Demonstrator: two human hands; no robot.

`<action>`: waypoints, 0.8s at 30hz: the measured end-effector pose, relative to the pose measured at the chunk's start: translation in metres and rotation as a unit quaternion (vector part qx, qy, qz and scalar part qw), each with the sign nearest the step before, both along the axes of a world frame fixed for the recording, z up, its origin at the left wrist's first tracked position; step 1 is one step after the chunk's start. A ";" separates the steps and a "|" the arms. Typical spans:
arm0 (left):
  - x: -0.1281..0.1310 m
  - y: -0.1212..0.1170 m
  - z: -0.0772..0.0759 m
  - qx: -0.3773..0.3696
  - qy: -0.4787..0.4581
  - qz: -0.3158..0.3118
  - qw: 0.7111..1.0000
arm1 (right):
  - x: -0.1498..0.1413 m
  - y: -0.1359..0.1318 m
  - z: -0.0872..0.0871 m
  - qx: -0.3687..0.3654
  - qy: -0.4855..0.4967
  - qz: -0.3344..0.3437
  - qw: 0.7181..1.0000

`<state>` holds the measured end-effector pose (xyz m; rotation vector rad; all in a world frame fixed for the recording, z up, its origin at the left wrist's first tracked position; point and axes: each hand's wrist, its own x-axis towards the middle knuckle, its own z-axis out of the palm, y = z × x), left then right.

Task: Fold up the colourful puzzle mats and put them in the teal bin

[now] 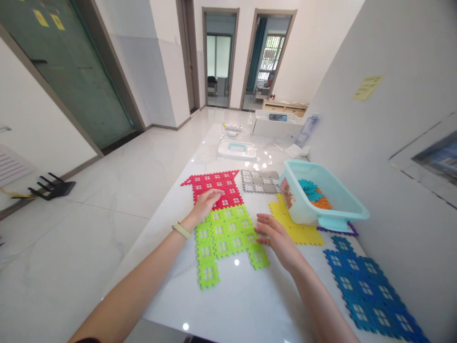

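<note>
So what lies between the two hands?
In the head view, part of the red panel and part of the green panel lie between left hand and right hand.

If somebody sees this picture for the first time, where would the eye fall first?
Probably on the bright green tiles and red tiles near the picture's middle, with the left hand over the red. Next, perhaps, the pale blue tub to their right, holding teal pieces and orange pieces; at lower right, dark blue tiles stand out.

The tabletop (243, 300) looks glossy, the green panel (225, 231) matt plastic, and the tub (304, 207) smooth, translucent plastic.
</note>
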<state>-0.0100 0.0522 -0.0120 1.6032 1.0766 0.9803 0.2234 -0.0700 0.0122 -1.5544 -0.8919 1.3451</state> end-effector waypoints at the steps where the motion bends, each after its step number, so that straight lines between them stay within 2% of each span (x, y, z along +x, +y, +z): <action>1: 0.001 -0.001 -0.001 0.002 0.000 0.000 1.000 | -0.001 0.000 0.001 -0.014 0.037 -0.009 0.999; 5: 0.005 -0.002 -0.006 0.011 0.004 0.009 1.000 | -0.001 0.002 0.003 -0.046 0.173 -0.017 0.984; 9: 0.006 -0.003 -0.010 0.023 0.009 0.015 1.000 | 0.003 0.004 0.002 -0.066 0.220 -0.039 0.972; 17: 0.008 -0.006 -0.011 0.036 0.026 0.027 0.999 | 0.015 0.012 -0.012 -0.057 0.251 -0.061 0.964; 24: 0.010 -0.005 -0.016 0.027 0.026 0.022 0.999 | 0.004 0.009 -0.012 -0.025 0.204 0.003 0.979</action>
